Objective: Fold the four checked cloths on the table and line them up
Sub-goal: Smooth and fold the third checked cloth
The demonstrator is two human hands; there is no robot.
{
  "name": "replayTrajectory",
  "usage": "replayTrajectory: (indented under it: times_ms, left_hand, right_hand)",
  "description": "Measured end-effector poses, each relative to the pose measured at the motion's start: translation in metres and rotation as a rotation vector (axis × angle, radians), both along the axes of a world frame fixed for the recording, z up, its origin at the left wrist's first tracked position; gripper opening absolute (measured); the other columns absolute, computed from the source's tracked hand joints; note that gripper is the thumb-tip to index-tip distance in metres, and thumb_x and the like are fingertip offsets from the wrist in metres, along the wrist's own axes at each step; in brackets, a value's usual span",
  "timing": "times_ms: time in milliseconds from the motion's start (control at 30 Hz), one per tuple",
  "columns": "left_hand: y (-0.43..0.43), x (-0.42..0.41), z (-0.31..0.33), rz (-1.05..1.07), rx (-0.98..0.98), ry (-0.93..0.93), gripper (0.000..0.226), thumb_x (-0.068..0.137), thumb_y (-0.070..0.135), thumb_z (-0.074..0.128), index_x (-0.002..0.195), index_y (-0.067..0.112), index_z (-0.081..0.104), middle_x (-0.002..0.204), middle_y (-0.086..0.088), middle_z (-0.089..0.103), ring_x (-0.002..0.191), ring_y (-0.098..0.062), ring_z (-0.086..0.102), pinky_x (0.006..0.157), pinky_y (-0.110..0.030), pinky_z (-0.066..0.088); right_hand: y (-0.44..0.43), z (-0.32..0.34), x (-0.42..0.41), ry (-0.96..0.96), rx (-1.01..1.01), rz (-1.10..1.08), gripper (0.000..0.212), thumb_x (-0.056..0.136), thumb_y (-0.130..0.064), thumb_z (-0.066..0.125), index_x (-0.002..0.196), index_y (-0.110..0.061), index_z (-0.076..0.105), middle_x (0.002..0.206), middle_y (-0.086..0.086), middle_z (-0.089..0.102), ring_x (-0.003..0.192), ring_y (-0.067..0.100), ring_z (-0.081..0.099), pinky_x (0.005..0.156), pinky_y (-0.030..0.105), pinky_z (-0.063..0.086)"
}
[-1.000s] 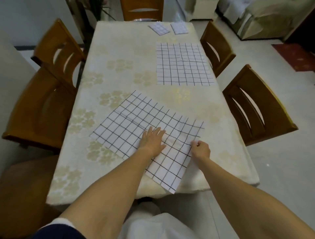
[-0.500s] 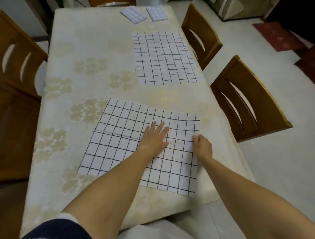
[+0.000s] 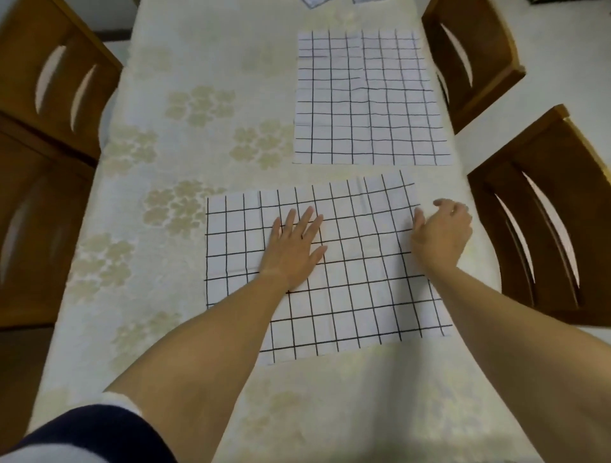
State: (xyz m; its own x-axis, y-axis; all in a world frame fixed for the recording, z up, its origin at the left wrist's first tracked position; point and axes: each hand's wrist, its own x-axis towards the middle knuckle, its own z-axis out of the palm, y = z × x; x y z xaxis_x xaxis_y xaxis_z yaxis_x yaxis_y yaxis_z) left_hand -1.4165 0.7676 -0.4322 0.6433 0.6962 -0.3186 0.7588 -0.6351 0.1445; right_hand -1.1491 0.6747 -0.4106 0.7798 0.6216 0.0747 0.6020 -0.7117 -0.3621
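Note:
The near checked cloth (image 3: 347,297) lies spread flat on the table (image 3: 158,314), square to its edges. My left hand (image 3: 294,248) presses flat on the cloth's middle, fingers straight. My right hand (image 3: 441,231) sits at the cloth's right edge with its fingers loosely curled; the thumb touches the cloth and a gap shows between thumb and forefinger. A second checked cloth (image 3: 370,99) lies unfolded just beyond. Slivers of two small folded checked cloths (image 3: 314,2) show at the top border.
A cream tablecloth with pale flower prints covers the table. Two wooden chairs (image 3: 545,211) stand along the right side and two more (image 3: 49,82) along the left. My right forearm hides the near cloth's right edge.
The near cloth has turned from askew to square with the table and slid away from the front edge. My right hand's pinch on its right edge has loosened; my left hand stays flat.

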Motion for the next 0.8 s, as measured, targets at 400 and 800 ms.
replayTrajectory:
  times_ms: [400, 800]
  left_hand:
    - [-0.005, -0.006, -0.002, -0.035, 0.136, -0.067, 0.070, 0.104, 0.061, 0.010, 0.162, 0.028, -0.011, 0.170, 0.003, -0.014, 0.156, -0.025, -0.015, 0.126, -0.053, -0.003]
    - [-0.055, -0.034, -0.007, 0.103, 0.058, -0.054, 0.071, 0.102, 0.065, 0.003, 0.160, 0.028, -0.017, 0.167, 0.004, -0.023, 0.155, -0.024, -0.021, 0.125, -0.053, -0.008]
  right_hand:
    - [-0.011, -0.041, -0.108, -0.037, -0.251, 0.723, 0.068, 0.103, -0.063, 0.009, 0.161, -0.028, 0.004, 0.169, -0.002, -0.003, 0.155, 0.022, -0.010, 0.126, 0.048, 0.000]
    - [-0.038, -0.037, -0.133, -0.021, -0.384, 0.648, 0.075, 0.099, -0.071, 0.008, 0.159, -0.031, -0.010, 0.167, -0.001, -0.019, 0.152, 0.025, -0.023, 0.124, 0.050, -0.008]
